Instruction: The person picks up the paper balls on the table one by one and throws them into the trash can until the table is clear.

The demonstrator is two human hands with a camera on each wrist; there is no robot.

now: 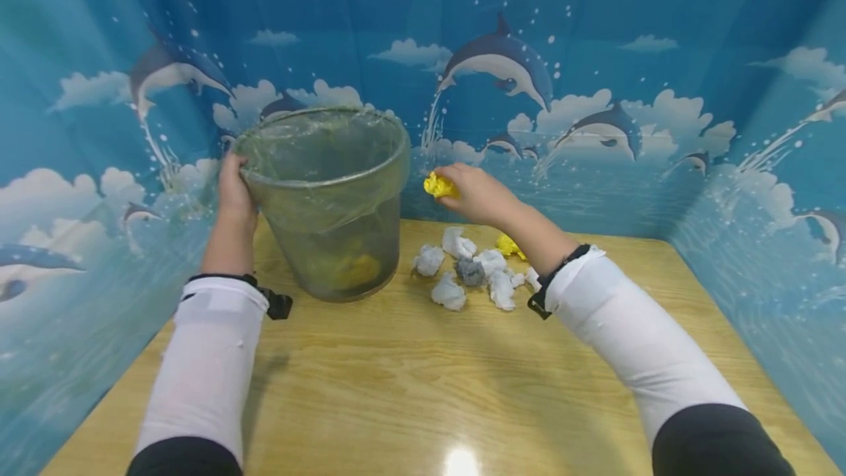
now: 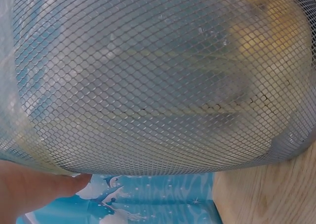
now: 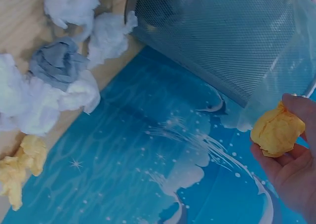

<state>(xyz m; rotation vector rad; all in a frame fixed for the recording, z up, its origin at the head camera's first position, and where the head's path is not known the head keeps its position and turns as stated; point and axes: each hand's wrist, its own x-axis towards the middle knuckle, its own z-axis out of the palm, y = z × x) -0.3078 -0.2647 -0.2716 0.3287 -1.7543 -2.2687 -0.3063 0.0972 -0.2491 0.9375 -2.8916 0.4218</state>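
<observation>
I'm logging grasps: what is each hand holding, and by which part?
Right hand: a crumpled yellow ball, pinched by its sides. Left hand: the mesh bin, by its rim's left side.

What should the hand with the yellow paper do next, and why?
I'd guess the right hand should move the yellow paper ball over the open bin: the ball is held just outside it, while the left hand holds the bin's other side.

Bin (image 1: pixel 324 248) in downward head, close wrist views

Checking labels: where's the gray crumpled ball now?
Head view: the gray crumpled ball is on the table, right of the bin, among white balls.
</observation>
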